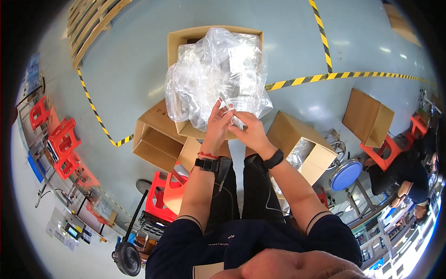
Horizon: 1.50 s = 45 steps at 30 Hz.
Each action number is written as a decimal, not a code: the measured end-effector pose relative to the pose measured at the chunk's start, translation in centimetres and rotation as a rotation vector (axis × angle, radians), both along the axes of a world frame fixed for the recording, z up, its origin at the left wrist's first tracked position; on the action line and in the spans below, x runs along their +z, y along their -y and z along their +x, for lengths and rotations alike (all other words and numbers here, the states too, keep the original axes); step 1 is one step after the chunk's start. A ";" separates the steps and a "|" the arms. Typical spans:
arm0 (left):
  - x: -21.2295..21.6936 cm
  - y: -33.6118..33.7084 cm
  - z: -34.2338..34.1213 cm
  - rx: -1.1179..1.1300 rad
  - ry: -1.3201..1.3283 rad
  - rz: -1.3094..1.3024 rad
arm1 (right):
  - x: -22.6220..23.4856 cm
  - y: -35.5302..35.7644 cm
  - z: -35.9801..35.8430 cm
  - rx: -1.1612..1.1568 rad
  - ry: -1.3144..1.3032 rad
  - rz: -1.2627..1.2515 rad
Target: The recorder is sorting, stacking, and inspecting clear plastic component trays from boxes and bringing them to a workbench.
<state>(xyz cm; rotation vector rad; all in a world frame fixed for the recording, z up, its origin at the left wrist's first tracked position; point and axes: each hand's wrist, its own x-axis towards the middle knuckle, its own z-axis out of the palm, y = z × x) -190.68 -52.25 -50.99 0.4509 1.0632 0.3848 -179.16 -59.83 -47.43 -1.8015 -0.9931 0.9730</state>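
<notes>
My left hand (218,125) and my right hand (250,130) meet in front of me, both pinching a small clear plastic item (228,108) between the fingertips. Just beyond the hands stands an open cardboard box (179,39) filled with a big crumpled clear plastic bag (209,74) of small clear packets. Each wrist wears a black band. My dark trouser legs show below the hands.
An open empty carton (153,139) lies to my left, and a carton lined with plastic (302,149) to my right. Another carton (367,116) rests on a red stool. Red stools (62,139), a blue round stool (344,174), a fan (126,258) and yellow-black floor tape (325,76) surround me. A seated person (409,174) is at the right.
</notes>
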 end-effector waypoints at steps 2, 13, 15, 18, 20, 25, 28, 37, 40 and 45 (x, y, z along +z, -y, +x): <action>2.3 -0.1 0.1 0.055 0.211 -0.022 | 1.3 0.4 0.7 -0.045 -0.184 -0.040; 3.4 0.5 -2.7 0.113 0.142 -0.040 | 1.7 -0.9 -0.6 0.164 -0.299 -0.081; 2.7 0.5 -3.4 0.132 0.058 -0.090 | -1.2 -2.3 -0.3 0.064 -0.295 -0.249; 2.5 0.2 -4.5 0.136 -0.026 -0.067 | -7.7 -5.3 1.2 -0.178 0.146 -0.414; 2.5 0.4 -5.8 0.129 -0.014 -0.121 | -9.0 -6.8 0.8 -0.151 0.332 -0.485; 2.4 1.2 -7.3 0.158 -0.014 -0.154 | -11.8 -6.9 0.3 -0.034 0.604 -0.616; 2.4 1.6 -7.2 0.167 -0.002 -0.181 | -12.9 -4.5 1.3 -0.033 0.471 -0.564; 5.0 1.3 -2.6 0.120 0.171 -0.135 | 1.3 -0.7 1.1 -0.396 -0.915 -0.052; 5.7 1.1 -0.6 0.123 0.236 -0.059 | 3.0 0.0 0.4 -0.318 -1.015 0.031; 4.8 1.6 -0.2 0.060 0.267 0.027 | 3.6 0.3 -1.2 -0.161 -0.655 0.052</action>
